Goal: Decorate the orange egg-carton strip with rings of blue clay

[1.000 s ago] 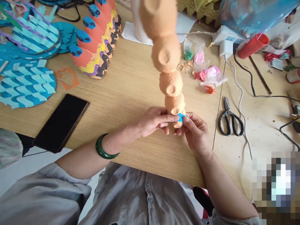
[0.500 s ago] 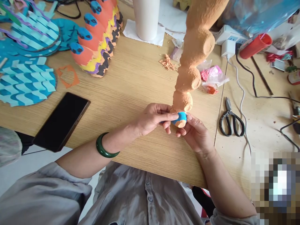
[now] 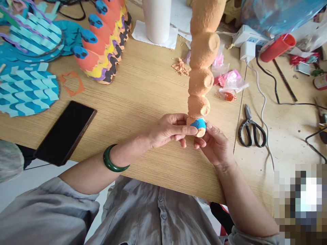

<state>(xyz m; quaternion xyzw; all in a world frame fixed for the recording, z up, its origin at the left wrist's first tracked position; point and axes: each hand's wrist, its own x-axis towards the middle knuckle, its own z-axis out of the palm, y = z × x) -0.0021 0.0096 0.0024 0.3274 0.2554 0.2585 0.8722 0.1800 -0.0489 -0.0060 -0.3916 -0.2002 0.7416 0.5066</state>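
Note:
A long, bumpy orange caterpillar-like form (image 3: 198,81) made of rounded segments runs from the top of the view down to my hands. Around its near end lies a bright blue patch (image 3: 198,124), perhaps clay. My left hand (image 3: 173,128) pinches that end from the left, its thumb lying across the lower edge of the blue. On the other side, my right hand (image 3: 217,141) grips the same end between thumb and curled fingers. The fingertips behind the form are partly hidden.
A painted orange, yellow and black segmented piece (image 3: 104,44) stands at the back left, near blue scale-patterned pieces (image 3: 30,92). A phone (image 3: 65,132) lies left, black-handled scissors (image 3: 251,129) right. Behind are a white cylinder (image 3: 157,23), orange crumbs (image 3: 180,67) and a power strip (image 3: 246,35).
The orange form's far end has swung left, so it stands straighter in view. Its near end has turned slightly, showing more blue. Both hands keep hold of it.

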